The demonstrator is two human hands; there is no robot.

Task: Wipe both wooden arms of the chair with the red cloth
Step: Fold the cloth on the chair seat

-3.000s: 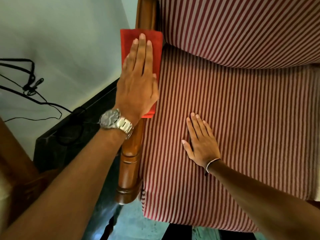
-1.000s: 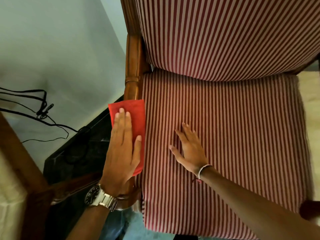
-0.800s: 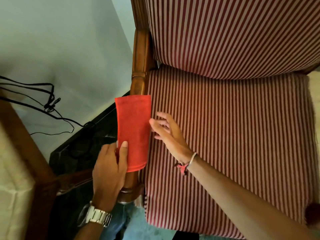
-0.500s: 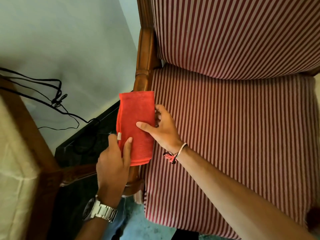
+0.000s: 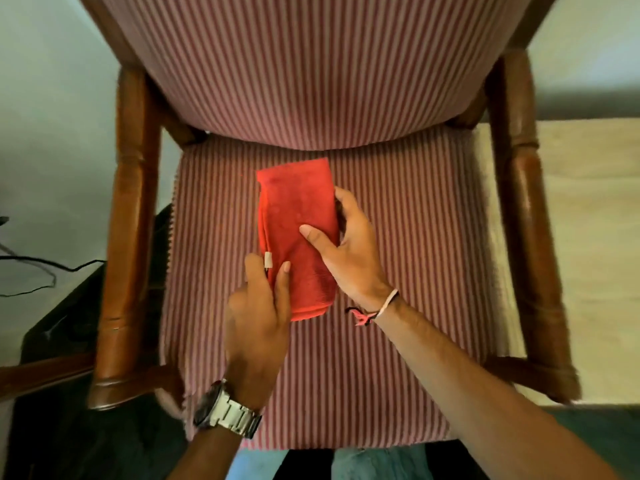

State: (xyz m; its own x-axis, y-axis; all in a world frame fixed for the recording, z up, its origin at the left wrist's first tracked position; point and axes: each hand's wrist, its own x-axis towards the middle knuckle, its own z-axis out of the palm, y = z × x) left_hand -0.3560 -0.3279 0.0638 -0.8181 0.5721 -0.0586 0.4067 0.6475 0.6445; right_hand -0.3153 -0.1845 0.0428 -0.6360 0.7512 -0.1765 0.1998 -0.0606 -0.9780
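The folded red cloth [image 5: 298,230] hangs over the middle of the striped seat [image 5: 415,271], held by both hands. My right hand [image 5: 346,251] grips its right edge, thumb on top and fingers underneath. My left hand [image 5: 259,313], with a metal watch on the wrist, pinches the cloth's lower left edge beside a small white tag. The left wooden arm [image 5: 128,220] runs down the left side of the chair. On the other side, the right wooden arm [image 5: 526,220] runs down the chair. Neither hand touches either arm.
The striped backrest [image 5: 311,64] fills the top. A dark low piece of furniture [image 5: 62,323] and black cables [image 5: 31,271] lie left of the chair. A pale surface [image 5: 595,237] sits to the right. My legs show below the seat's front edge.
The cloth has come off the left wooden arm and now sits over the middle of the seat. My right hand has taken hold of it alongside my left hand. The view has shifted right.
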